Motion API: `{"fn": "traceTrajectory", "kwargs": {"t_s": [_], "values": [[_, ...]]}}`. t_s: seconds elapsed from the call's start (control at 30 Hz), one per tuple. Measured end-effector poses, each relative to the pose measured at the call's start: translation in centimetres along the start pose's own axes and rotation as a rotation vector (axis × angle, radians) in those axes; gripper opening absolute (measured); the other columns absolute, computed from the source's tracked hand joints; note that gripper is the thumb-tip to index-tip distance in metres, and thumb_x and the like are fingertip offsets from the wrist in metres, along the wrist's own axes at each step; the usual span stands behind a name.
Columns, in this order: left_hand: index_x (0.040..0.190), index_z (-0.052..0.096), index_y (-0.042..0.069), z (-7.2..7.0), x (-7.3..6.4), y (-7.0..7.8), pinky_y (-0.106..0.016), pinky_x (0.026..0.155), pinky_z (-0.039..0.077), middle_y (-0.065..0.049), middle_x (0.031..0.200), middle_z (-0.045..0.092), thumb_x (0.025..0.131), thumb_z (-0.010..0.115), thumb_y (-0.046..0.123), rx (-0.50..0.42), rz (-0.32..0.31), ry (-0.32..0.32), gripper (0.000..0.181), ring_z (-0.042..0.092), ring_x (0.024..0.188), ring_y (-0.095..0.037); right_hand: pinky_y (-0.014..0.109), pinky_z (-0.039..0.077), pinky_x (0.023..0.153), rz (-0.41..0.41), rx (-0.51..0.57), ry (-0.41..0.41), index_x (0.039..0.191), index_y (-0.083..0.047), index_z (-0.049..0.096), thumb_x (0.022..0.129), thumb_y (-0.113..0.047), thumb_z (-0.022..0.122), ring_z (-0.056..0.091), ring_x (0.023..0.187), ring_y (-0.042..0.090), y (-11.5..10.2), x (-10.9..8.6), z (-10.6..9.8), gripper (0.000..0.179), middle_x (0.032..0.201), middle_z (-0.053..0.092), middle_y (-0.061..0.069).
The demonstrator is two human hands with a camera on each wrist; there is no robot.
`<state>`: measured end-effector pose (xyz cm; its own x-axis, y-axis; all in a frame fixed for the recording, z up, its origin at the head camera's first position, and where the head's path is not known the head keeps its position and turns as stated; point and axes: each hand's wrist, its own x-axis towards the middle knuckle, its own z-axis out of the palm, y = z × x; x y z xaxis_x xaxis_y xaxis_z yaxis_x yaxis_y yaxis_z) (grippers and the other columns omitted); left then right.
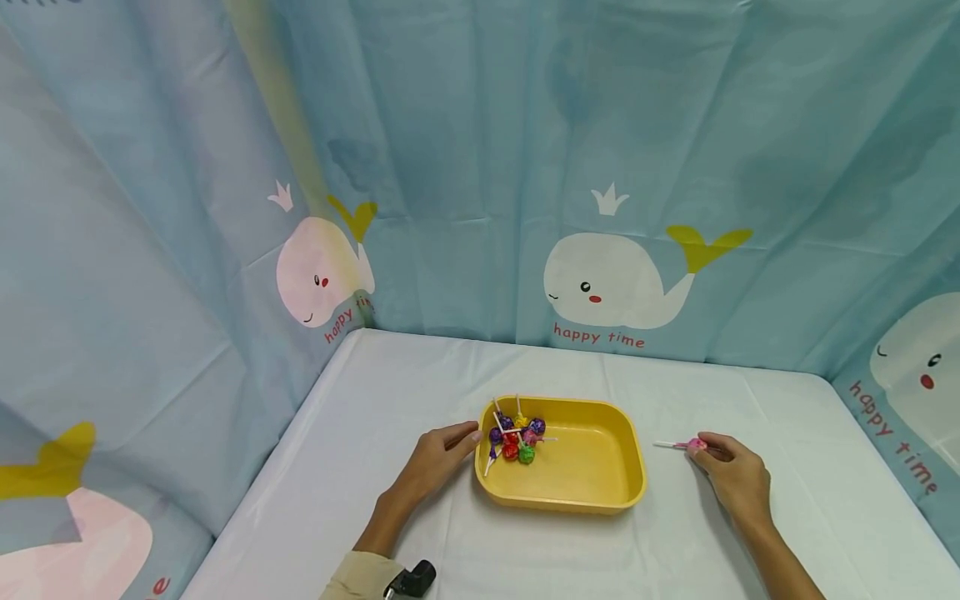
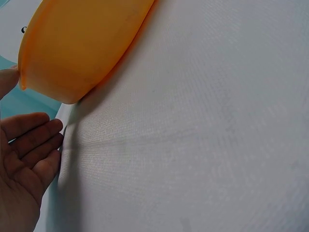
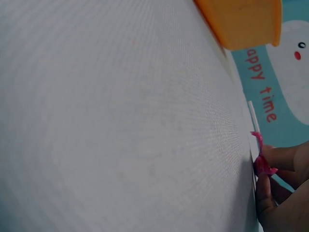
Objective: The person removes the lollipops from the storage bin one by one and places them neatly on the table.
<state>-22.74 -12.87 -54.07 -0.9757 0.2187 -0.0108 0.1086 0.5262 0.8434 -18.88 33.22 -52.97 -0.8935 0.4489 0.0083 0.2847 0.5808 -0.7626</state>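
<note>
A yellow tray (image 1: 600, 454) stands on the table, with several wrapped lollipops (image 1: 511, 451) heaped in its left end, in purple, red, green, yellow and pink. My left hand (image 1: 438, 462) is at the tray's left side. In the left wrist view, the left thumb (image 2: 7, 81) touches the rim, while the other fingers (image 2: 36, 137) lie loosely extended, apart from the tray. Right of the tray, my right hand (image 1: 738, 479) pinches a pink lollipop (image 1: 697, 444) by its wrapped head, low over the cloth. Its white stick (image 3: 254, 115) points toward the tray.
White cloth (image 1: 570, 554) covers the table. Blue curtains (image 1: 465, 167) printed with whales stand behind and along both sides. A small black device (image 1: 418, 577) is strapped at the left wrist, by the beige sleeve (image 1: 363, 577).
</note>
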Motion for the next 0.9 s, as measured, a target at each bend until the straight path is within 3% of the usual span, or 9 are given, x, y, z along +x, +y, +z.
{"fn": "traceTrajectory", "kwargs": {"t_s": [0.27,0.53,0.77,0.9], "values": [[0.148,0.064,0.011,0.10,0.04,-0.09,-0.057,0.120,0.044,-0.008,0.149,0.064,0.106,0.058,0.056,-0.001,0.006,0.003,0.062,0.055,0.144,-0.035,0.010,0.044,0.070,0.007,-0.013,-0.005,0.137,-0.003,0.069,0.100,-0.029,0.076,0.063,0.104,0.016,-0.20,-0.06,-0.03,0.045,0.124,0.074,0.021],[0.148,0.064,0.011,0.10,0.00,-0.20,-0.057,0.120,0.044,-0.008,0.149,0.064,0.106,0.057,0.057,0.004,0.011,0.007,0.063,0.056,0.144,-0.035,0.006,0.047,0.065,0.013,0.020,0.005,0.136,-0.002,0.070,0.099,-0.030,0.078,0.051,0.083,-0.014,-0.20,-0.09,-0.04,0.047,0.126,0.074,0.023],[0.147,0.065,0.012,0.08,-0.03,-0.10,-0.056,0.120,0.045,-0.008,0.148,0.065,0.106,0.058,0.057,-0.001,0.006,0.005,0.062,0.056,0.143,-0.035,0.010,0.048,0.062,0.018,0.019,0.049,0.136,-0.004,0.071,0.099,-0.036,0.078,0.055,0.090,-0.003,-0.45,-0.30,-0.11,0.049,0.128,0.073,0.024],[0.147,0.065,0.012,0.04,-0.03,-0.12,-0.057,0.120,0.045,-0.008,0.148,0.065,0.106,0.058,0.056,-0.002,0.005,0.004,0.061,0.055,0.144,-0.036,0.012,0.051,0.061,0.026,0.054,0.062,0.135,-0.006,0.072,0.097,-0.038,0.080,0.055,0.085,-0.007,-0.79,-0.58,-0.25,0.050,0.126,0.073,0.023]]}}
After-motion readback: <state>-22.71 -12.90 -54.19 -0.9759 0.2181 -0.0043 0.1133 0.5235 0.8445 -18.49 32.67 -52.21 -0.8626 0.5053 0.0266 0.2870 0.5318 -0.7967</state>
